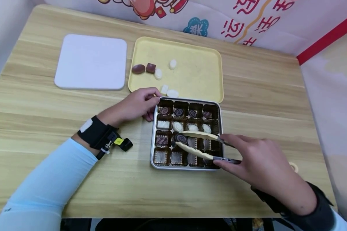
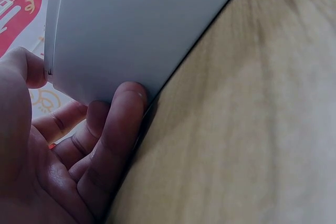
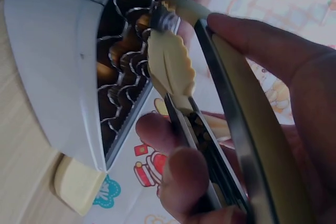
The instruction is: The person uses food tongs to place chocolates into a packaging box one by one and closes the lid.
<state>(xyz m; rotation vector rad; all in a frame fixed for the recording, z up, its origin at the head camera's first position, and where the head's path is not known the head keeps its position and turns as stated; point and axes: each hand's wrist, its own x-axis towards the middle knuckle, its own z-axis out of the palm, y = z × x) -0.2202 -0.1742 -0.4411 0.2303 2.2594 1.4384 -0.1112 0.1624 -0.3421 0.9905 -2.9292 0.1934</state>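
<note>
A silver metal tin holds a brown divided tray of chocolates, some dark with swirls, some white. My left hand grips the tin at its far left corner; in the left wrist view the thumb lies at the rim and fingers touch the side wall. My right hand holds a pair of tongs with cream scalloped tips. Those tips lie on either side of a dark swirl chocolate in the third row from the back. Whether they touch it, I cannot tell. In the right wrist view, the tongs reach over the tin.
Behind the tin lies a yellow tray with brown chocolates and several white ones. A white lid-like panel is at the back left. A printed wall sheet borders the wooden table.
</note>
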